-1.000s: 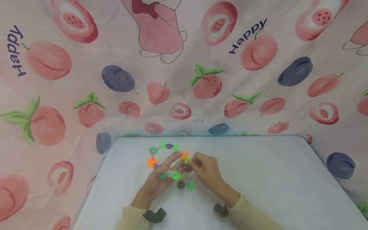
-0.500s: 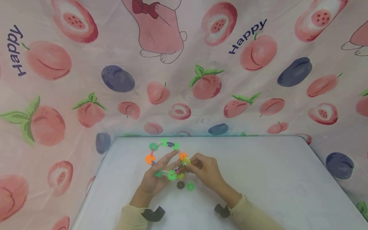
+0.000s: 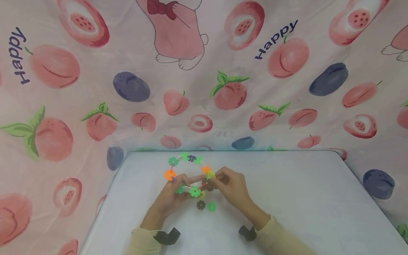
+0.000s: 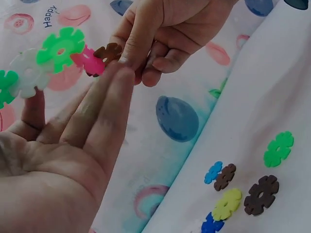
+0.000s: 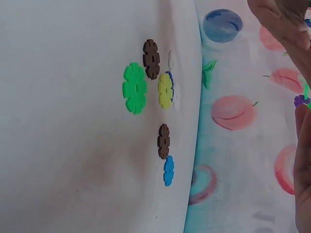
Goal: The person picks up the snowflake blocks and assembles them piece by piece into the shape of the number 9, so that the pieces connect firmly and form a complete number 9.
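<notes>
A loop of flower-shaped interlocking plastic discs (image 3: 195, 192), green, orange, purple, pink and yellow among them, is held up above the table. My left hand (image 3: 169, 196) holds its near left side; in the left wrist view a digit bends behind a white disc (image 4: 30, 72) while other fingers reach straight toward the right hand. My right hand (image 3: 232, 184) pinches the loop's right side by a yellow disc (image 3: 210, 174). In the left wrist view its fingers meet a brown disc (image 4: 111, 51) joined to a pink one (image 4: 90, 60). The exact joint is hidden by fingertips.
Loose discs lie on the white table (image 3: 287, 205) under the hands: a green one (image 5: 134, 88), a dark brown one (image 5: 151, 59), a yellow one (image 5: 165, 91), a light blue one (image 5: 168, 171) and several others. A fruit-print cloth (image 3: 191, 81) hangs behind the table.
My left fingers, spread upward earlier, have bent and lowered toward the right fingertips. The loop has shifted slightly right over the last half second. My right hand keeps its pinch and moves slightly right.
</notes>
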The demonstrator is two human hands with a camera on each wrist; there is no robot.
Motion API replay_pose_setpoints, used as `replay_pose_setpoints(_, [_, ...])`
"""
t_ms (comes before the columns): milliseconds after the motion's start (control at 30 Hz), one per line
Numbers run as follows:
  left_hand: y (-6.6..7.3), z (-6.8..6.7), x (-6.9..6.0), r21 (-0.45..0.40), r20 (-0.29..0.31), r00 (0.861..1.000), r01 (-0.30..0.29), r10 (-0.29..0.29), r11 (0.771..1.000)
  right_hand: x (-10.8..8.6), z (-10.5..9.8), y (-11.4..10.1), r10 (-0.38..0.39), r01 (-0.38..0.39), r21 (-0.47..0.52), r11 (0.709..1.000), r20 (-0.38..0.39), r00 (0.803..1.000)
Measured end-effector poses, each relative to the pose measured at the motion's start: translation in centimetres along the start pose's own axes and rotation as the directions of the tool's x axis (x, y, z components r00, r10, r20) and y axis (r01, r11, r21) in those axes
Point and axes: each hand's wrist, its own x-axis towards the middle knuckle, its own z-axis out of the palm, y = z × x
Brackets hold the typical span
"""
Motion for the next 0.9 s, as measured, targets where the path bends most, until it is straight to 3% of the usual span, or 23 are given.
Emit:
replay_pose_setpoints(133, [0.15, 0.34, 0.1, 0.048, -0.027, 0.997, 0.076, -0.074, 0.996, 0.0, -0.11, 0.19, 0.006, -0.005, 0.012, 1.0, -0.033, 0.999])
replay_pose_setpoints(233, [-0.08, 0.1, -0.06, 0.073, -0.026, 0.995, 0.096, -0.095, 0.993, 0.0, -0.14, 0.22, 0.025, -0.023, 0.038, 0.999, -0.05, 0.998])
replay_pose_setpoints(533, [0.02, -0.03, -0.29, 0.224, 0.063, 0.998, 0.011, -0.026, 0.975, -0.04, -0.12, 0.13, 0.031, -0.026, 0.069, 0.997, -0.069, 0.997])
replay_pose_setpoints(667, [-0.09, -0.05, -0.35, 0.307, 0.027, 1.0, -0.016, 0.008, 0.952, -0.02, -0.19, 0.1, 0.046, -0.04, 0.079, 0.996, -0.074, 0.996])
replay_pose_setpoints(767, [-0.28, -0.05, -0.33, 0.304, -0.013, 0.999, -0.03, 0.036, 0.952, 0.04, -0.27, 0.12, 0.061, -0.055, 0.079, 0.995, -0.07, 0.996])
replay_pose_setpoints(900, [-0.59, 0.04, -0.15, 0.21, -0.022, 0.998, -0.056, 0.062, 0.976, 0.14, -0.37, 0.18, 0.102, -0.098, 0.064, 0.993, -0.058, 0.993])
